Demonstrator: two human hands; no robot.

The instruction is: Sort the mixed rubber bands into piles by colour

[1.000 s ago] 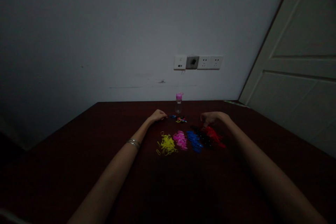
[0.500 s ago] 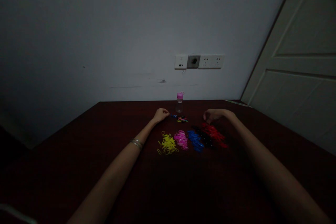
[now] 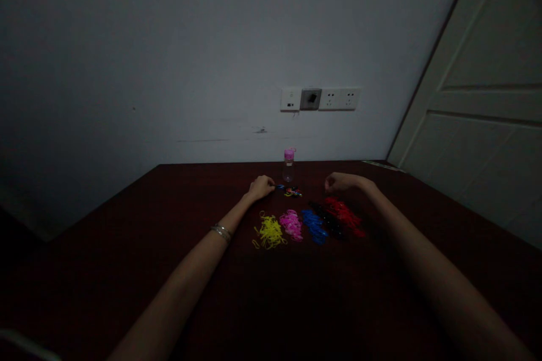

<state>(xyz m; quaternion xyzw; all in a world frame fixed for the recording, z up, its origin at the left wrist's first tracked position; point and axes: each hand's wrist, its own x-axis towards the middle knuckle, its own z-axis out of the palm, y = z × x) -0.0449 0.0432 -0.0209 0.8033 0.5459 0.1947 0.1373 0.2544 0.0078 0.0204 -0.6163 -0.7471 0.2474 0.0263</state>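
Note:
My left hand (image 3: 262,186) rests on the table with its fingers pinched at the left end of a small multicoloured chain of bands (image 3: 292,191). To the right, my right hand (image 3: 333,182) is closed just behind the red bands (image 3: 345,215); whatever its fingers hold is too small to make out. In a row nearer to me lie piles of yellow bands (image 3: 271,232), pink bands (image 3: 292,225), blue bands (image 3: 314,226) and black bands (image 3: 332,221).
A clear bottle with a pink lid (image 3: 288,165) stands behind the chain on the dark red table (image 3: 169,203). Sockets and switches (image 3: 319,99) are on the wall. A pale door (image 3: 478,113) is at the right.
My right hand has lifted slightly away from the red pile, toward the back, and its fingers are more closed. My left hand has stayed nearly in place.

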